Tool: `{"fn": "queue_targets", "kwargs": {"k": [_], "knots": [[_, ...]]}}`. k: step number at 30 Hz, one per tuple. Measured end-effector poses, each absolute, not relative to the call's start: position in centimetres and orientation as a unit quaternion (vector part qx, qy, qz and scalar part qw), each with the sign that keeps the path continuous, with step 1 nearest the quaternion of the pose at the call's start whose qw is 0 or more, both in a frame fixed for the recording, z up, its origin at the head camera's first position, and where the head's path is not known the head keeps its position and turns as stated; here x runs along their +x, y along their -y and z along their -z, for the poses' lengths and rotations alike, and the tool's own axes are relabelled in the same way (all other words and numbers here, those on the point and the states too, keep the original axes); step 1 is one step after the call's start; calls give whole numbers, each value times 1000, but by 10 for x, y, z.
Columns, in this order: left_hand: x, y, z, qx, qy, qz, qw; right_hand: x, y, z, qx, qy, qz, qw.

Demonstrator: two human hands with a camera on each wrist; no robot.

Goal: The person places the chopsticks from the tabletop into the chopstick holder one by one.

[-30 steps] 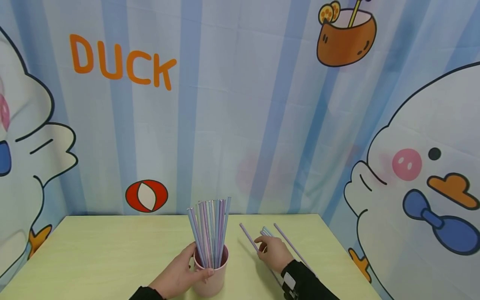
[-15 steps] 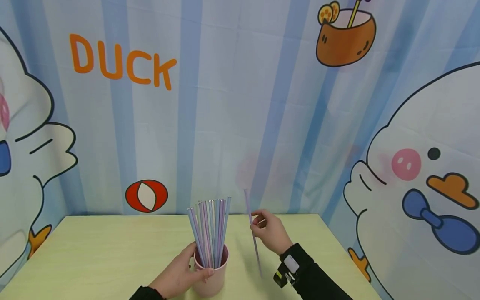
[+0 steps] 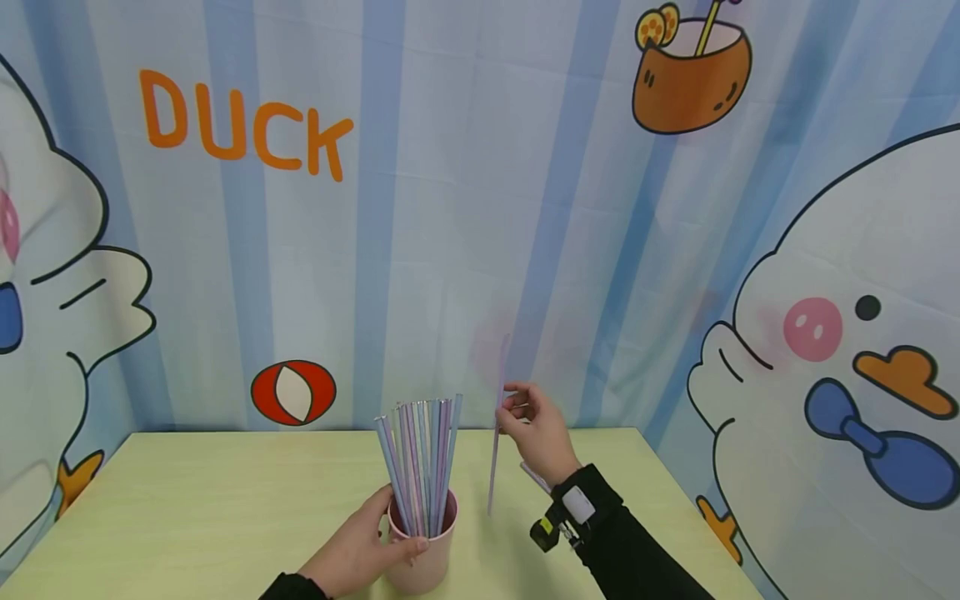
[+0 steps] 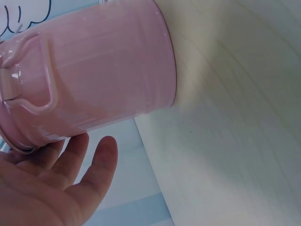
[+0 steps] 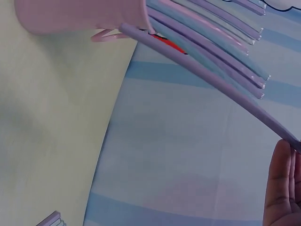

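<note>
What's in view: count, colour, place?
Curtain: one, striped blue, at back.
Printed ducks: two, white, either side.
DUCK letters: four, orange, upper left.
Printed drink: one, orange, upper right.
Printed ball: one, mainly red, lower left.
Table: one, pale yellow, foreground.
Cup: one, pink, on table.
Standing straws: many, purple, blue, pink, in cup.
Loose straws: several, some purple, on table.
Held straw: one, purple, midair.
Sleeves: two, black, wrists.
Left hand: one, gripping cup.
Right hand: one, pinching straw.
</note>
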State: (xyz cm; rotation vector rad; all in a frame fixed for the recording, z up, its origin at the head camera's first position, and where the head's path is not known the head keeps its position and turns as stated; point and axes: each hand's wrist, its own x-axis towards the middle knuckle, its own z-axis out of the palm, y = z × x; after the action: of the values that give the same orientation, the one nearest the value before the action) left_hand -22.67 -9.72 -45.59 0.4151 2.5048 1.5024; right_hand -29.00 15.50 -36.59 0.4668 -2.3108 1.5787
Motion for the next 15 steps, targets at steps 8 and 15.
{"fn": "queue_targets", "kwargs": {"k": [8, 15], "knots": [[-226, 97, 455, 133, -844, -510, 97, -292, -140, 354, 153, 772, -594, 167], [-226, 95, 455, 125, -840, -517, 104, -292, -128, 357, 167, 764, -599, 169]]}}
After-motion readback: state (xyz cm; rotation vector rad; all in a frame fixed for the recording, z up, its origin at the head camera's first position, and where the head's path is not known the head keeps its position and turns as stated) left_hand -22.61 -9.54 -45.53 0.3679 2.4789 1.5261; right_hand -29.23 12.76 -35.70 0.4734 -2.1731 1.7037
